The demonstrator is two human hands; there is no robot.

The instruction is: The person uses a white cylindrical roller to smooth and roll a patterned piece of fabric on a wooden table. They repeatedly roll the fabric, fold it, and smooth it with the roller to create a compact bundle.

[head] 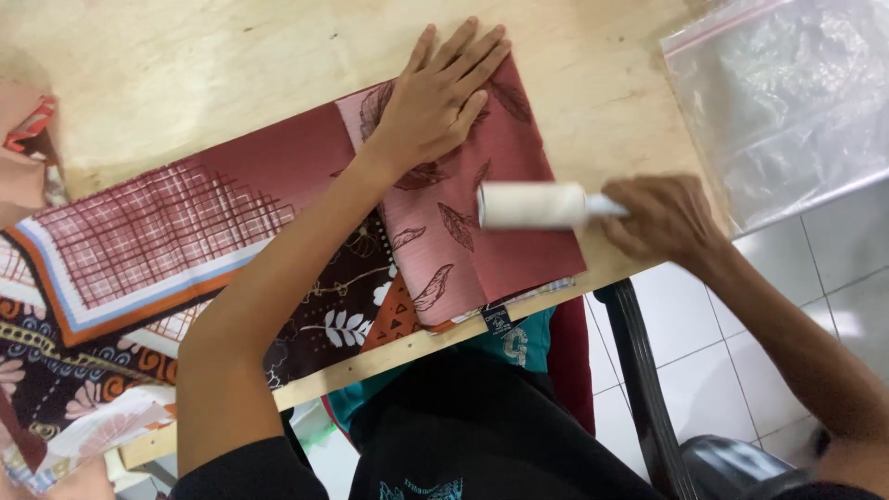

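Position: head-worn, above the table (185, 74)
Direction: straight down, past lap to tiled floor (833, 268)
Distance: close, within arm's reach
Shared view: single camera only

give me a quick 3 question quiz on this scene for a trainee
1. True or false: the left hand lies flat, fingers spread, on the folded pink leaf-print cloth.
2. What does the right hand hold? A) scissors B) a white lint roller C) an iron
3. Fill in: on the wooden table, off to the person's right, lies a clear plastic ____.

Key
1. True
2. B; the roller sits on the cloth
3. bag
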